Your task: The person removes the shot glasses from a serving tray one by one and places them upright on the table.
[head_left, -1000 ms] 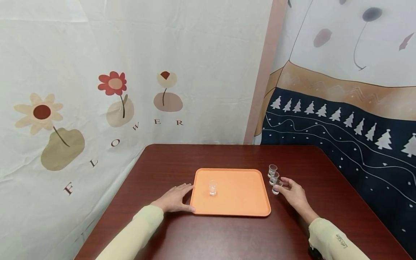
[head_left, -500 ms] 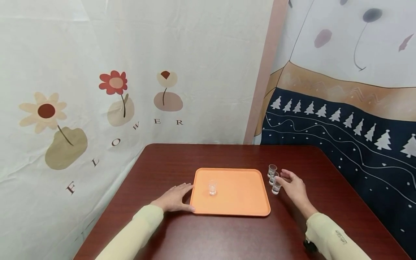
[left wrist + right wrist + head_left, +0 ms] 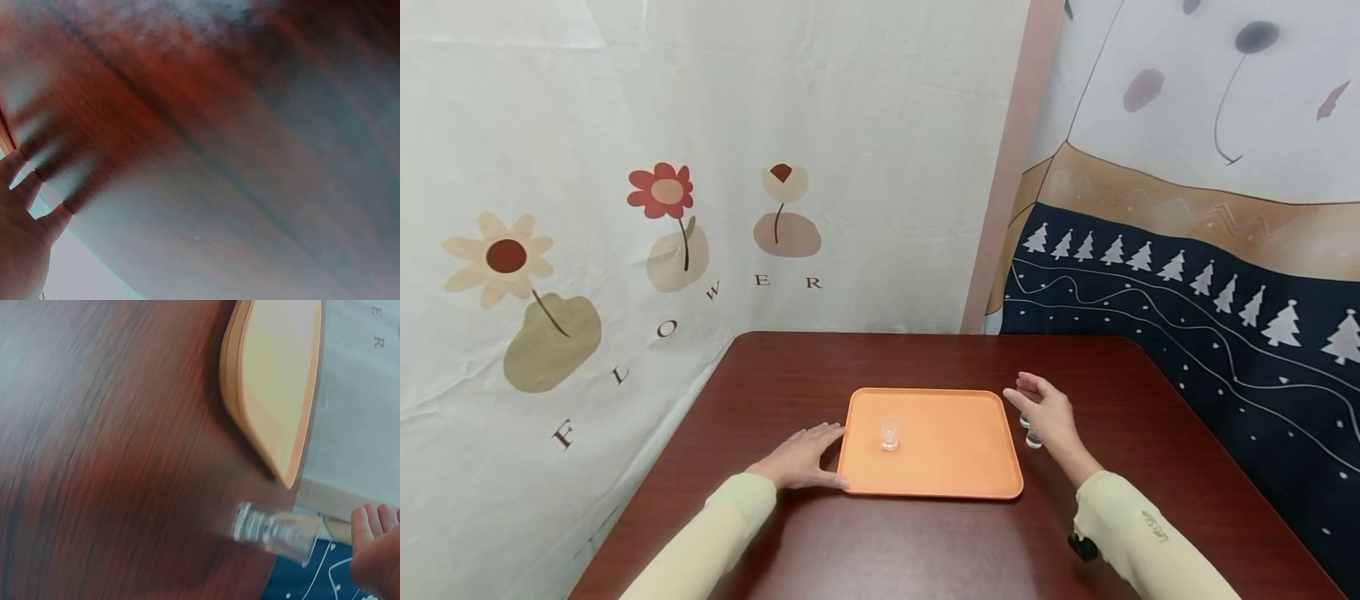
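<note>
Small clear shot glasses point(image 3: 1033, 437) stood on the dark red wooden table point(image 3: 925, 358), just beside the right edge of the flat orange plastic tray point(image 3: 955, 467), partly hidden behind the right hand point(image 3: 1047, 414). Hovered above them with fingers relaxed and spread, gripping nothing. In the right wrist view, saw one glass point(image 3: 275, 533) apart from the palm point(image 3: 375, 550). Another clear glass point(image 3: 890, 432) stood upright on the tray. Left hand point(image 3: 801, 457) lay flat and open against the tray's left edge.

A smooth matt orange plastic tray point(image 3: 955, 467) lies on the glossy dark wood table point(image 3: 925, 542), bearing a clear glass cup point(image 3: 890, 432).
</note>
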The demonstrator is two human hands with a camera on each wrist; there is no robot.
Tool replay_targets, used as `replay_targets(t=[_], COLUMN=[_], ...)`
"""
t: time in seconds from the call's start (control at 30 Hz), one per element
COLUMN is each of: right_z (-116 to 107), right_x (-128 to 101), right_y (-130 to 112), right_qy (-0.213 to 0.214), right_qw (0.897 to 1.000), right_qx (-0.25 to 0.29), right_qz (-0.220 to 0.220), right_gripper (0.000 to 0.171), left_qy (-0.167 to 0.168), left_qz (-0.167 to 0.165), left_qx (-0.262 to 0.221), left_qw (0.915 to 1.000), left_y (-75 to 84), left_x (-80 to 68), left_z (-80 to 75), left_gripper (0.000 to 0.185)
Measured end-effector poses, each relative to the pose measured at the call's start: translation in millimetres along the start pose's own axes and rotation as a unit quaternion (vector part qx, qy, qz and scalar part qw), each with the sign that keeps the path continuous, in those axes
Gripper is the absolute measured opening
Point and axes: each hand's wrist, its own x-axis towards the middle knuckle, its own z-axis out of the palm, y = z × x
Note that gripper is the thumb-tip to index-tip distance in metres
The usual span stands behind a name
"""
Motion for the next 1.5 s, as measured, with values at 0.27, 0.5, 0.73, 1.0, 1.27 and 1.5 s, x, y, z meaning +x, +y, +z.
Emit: replay_targets(t=[0.27,0.5,0.73,1.0,1.27,1.5], right_z=[35,72,103,126,143,157], right_x=[-2,-6,-15,-25,-32,-35], right_y=[-10,-15,-23,-27,-27,-26], right_qy=[-0.022,-0.028,-0.047,-0.084,-0.121,-0.144], right_qw=[0.999,0.997,0.997,0.994,0.990,0.986], right_qx=[0.027,0.050,0.041,0.034,0.039,0.031], right_qz=[-0.028,-0.044,-0.037,-0.063,-0.056,-0.075], right_gripper=[0.054,0.049,0.049,0.046,0.052,0.053], left_qy=[-0.003,0.000,0.001,-0.001,-0.003,-0.003], left_qz=[-0.006,-0.004,-0.002,0.000,-0.001,-0.002], left_qx=[0.002,-0.002,0.001,0.001,0.008,0.004], left_qw=[1.0000,1.0000,1.0000,1.0000,1.0000,1.0000], left_y=[0.5,0.7,-0.9,-1.1,-0.9,0.4], left_x=[-0.8,0.1,1.6,0.8,0.0,0.4], left_z=[-0.3,-1.1,-0.3,-0.2,-1.2,-1.5], left_gripper=[0.106,0.106,0.107,0.107,0.107,0.105])
